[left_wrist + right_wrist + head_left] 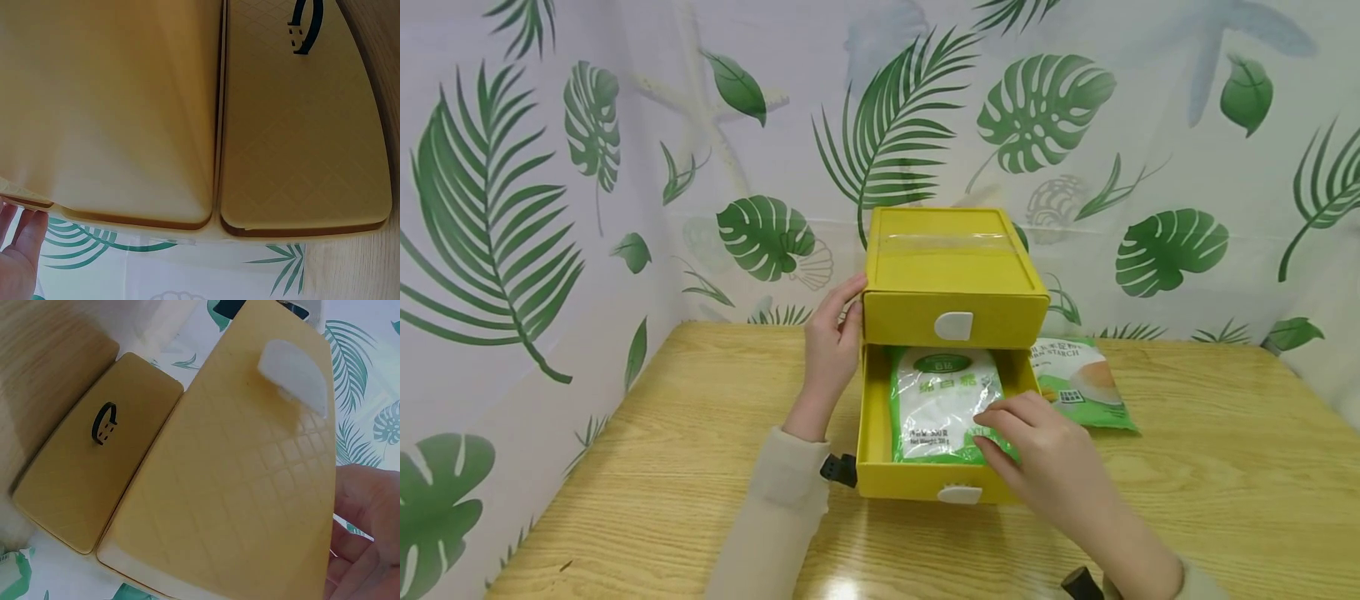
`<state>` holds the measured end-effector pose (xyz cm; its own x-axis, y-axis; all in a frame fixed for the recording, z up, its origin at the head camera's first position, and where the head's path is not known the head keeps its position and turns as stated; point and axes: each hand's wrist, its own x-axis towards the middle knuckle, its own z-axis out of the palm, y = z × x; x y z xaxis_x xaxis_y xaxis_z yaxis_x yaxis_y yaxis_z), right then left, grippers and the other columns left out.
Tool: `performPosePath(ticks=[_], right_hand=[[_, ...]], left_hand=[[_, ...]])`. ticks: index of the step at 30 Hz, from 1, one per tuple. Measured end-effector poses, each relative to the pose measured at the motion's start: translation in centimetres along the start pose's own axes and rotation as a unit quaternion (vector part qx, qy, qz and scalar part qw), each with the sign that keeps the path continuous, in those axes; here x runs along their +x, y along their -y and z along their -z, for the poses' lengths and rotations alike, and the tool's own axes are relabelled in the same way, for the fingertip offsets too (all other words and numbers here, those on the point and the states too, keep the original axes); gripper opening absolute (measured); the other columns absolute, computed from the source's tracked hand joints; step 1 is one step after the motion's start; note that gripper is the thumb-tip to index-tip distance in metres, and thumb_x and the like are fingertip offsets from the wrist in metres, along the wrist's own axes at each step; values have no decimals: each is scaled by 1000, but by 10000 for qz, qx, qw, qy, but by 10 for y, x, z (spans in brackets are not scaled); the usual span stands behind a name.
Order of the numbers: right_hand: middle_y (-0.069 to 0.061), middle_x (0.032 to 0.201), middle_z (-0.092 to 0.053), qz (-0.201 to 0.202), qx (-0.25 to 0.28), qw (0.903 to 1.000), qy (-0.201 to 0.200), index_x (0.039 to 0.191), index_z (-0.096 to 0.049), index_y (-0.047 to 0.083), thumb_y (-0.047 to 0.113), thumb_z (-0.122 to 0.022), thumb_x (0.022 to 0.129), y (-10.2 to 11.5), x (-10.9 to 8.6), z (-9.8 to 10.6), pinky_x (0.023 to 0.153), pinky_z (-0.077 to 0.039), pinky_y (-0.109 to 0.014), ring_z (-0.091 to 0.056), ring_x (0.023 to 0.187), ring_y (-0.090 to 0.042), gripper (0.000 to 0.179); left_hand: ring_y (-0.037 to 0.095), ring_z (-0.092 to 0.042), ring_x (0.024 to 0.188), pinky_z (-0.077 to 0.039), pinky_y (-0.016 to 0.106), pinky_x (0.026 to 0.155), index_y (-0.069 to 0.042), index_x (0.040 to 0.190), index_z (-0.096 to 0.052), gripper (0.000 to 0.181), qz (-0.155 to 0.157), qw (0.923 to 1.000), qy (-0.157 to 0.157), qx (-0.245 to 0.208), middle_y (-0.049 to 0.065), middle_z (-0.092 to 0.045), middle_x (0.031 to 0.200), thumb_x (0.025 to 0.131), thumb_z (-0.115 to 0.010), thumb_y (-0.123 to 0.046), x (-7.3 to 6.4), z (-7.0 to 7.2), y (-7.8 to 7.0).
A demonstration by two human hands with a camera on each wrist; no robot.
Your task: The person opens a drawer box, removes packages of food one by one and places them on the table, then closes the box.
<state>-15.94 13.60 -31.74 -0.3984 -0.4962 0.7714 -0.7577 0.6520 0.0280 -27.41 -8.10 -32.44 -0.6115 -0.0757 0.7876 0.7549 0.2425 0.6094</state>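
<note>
A yellow two-drawer box (955, 267) stands on the table, its lower drawer (925, 481) pulled out. Inside lies a clear-and-green bag of white sugar (936, 408), marked 300 g. My right hand (1052, 450) is over the bag's lower right, fingers bent loosely with a gap between thumb and fingertips; whether they touch the bag is unclear. In the right wrist view the hand (369, 531) shows beside the drawer front, partly hidden. My left hand (835, 342) rests against the box's upper left side. Its fingers (28, 244) appear at the panel edge in the left wrist view.
A corn starch bag (1086, 387) lies on the table just right of the box. The wooden table (700, 467) stretches to both sides, and a leaf-patterned cloth (760, 150) hangs behind. Black wrist devices (839, 470) sit at both cuffs.
</note>
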Motion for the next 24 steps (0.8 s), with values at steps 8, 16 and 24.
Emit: performPosePath(ticks=[8,16,24], right_hand=[[-5,83,-61,-549,-278,9959,660,87,-63,2,15,-72,69,-4,4,3,57,-50,-32,-56,76,-22,24],[-15,93,-60,-1907,-445,9548,2235,102,-58,-6,21,-72,73,-7,14,1,68,-50,-39,-55,84,-29,43],[-16,86,-58,-2092,-711,9250,3090,100,-54,-11,27,-70,75,-11,22,-2,65,-49,-38,-55,78,-29,49]], left_hand=[[21,-52,106,-52,30,67,5,111,-57,25,24,10000,6,33,14,-55,117,88,-46,6,0,0,0],[22,-52,106,-52,30,67,5,111,-57,25,16,10000,36,53,14,-55,117,89,-46,6,0,1,-1],[22,-52,106,-52,30,68,5,112,-57,25,37,10000,35,14,14,-55,117,89,-46,6,0,0,-1]])
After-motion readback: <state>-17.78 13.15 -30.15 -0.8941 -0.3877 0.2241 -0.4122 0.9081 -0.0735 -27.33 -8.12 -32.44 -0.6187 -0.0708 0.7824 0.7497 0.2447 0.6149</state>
